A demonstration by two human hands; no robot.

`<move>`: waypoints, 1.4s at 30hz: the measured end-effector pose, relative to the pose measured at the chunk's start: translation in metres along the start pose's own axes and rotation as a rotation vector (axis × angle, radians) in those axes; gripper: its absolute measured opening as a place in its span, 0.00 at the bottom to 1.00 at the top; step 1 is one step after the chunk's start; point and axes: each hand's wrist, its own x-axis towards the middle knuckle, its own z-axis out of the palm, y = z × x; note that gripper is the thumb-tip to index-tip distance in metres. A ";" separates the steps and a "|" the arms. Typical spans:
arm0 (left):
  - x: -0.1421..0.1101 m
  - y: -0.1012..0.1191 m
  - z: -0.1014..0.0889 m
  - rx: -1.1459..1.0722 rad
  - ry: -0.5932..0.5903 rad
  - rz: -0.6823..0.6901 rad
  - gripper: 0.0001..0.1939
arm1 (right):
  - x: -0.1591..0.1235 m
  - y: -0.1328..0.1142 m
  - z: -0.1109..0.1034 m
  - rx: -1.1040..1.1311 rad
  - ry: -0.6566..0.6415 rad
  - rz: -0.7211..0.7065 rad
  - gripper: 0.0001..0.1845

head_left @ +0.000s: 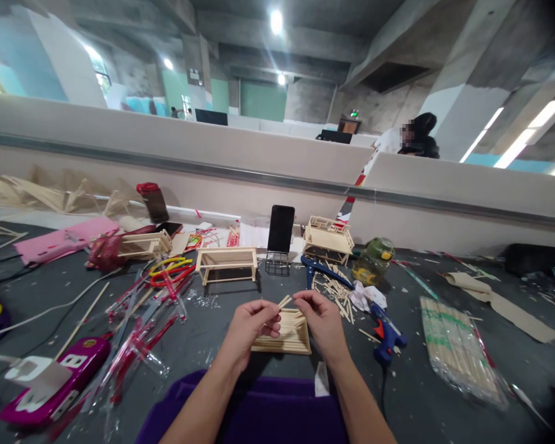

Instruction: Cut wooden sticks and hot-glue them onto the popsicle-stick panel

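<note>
My left hand (254,324) is closed in a pinch on short wooden sticks (284,301), whose ends poke out past the fingertips. Close beside them is my right hand (322,317), thumb and fingers pressed together; whatever they may grip is too small to make out. Beneath both hands lies a small slatted wooden piece (284,343), its surface partly covered by them. A blue hot glue gun (388,336) rests on the table to the right of my right hand. Short cut sticks (337,288) are scattered behind that hand, near a dark blue-handled tool (321,266).
Behind stand a small wooden bench frame (226,256), a phone (281,228) on a wire stand, a wooden model (328,237) and a green bottle (374,259). Plastic wrappers (143,333) and a purple power strip (58,382) lie left; bagged sticks (457,345) lie right.
</note>
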 end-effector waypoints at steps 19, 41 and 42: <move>-0.004 0.001 0.003 0.089 -0.075 -0.060 0.12 | -0.001 0.004 -0.001 0.140 -0.074 0.077 0.12; -0.003 -0.003 0.003 0.065 -0.109 -0.080 0.12 | -0.004 0.006 0.001 0.169 -0.035 0.096 0.13; -0.003 -0.003 0.003 0.063 -0.112 -0.081 0.12 | -0.004 0.005 0.002 0.169 -0.036 0.094 0.13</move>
